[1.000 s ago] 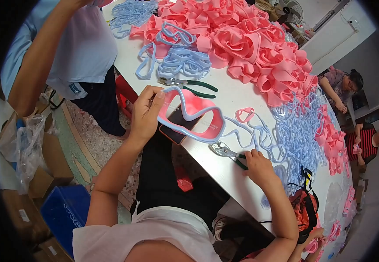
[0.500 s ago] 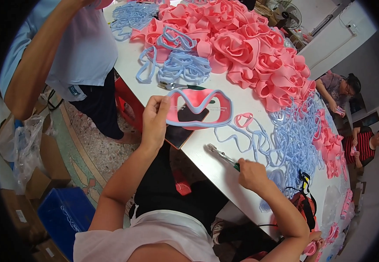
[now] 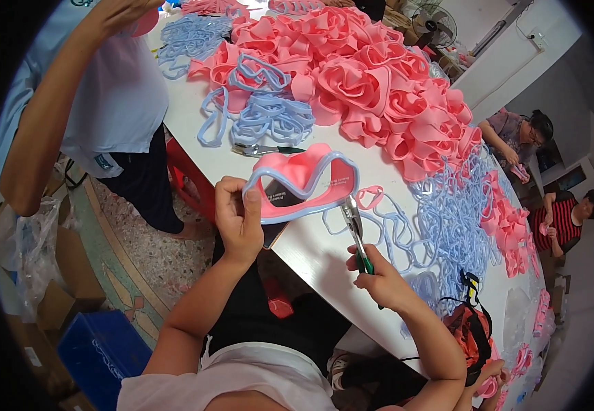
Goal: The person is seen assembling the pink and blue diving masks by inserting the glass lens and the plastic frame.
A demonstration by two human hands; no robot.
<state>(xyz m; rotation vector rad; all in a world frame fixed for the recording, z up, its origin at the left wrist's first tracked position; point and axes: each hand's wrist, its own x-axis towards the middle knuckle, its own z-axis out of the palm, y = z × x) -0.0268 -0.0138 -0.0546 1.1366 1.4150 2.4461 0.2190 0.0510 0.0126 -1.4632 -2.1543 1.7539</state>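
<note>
My left hand (image 3: 238,218) grips the left end of a pink mask skirt with a pale blue frame (image 3: 304,183), held up over the near edge of the white table (image 3: 310,248). In my right hand (image 3: 377,277) are green-handled pliers (image 3: 356,233), their metal jaws touching the frame's right lower rim. Loose pale blue frames (image 3: 393,229) lie on the table just beyond the pliers.
A large heap of pink skirts (image 3: 372,89) and piles of blue frames (image 3: 269,116) cover the table. A second pair of green-handled pliers (image 3: 267,149) lies on the table. A person in a light shirt (image 3: 98,103) stands at left. Boxes (image 3: 91,349) sit on the floor.
My left hand lifted the mask off the table and turned it upright. My right hand picked the pliers up from the table and brought their jaws to the frame.
</note>
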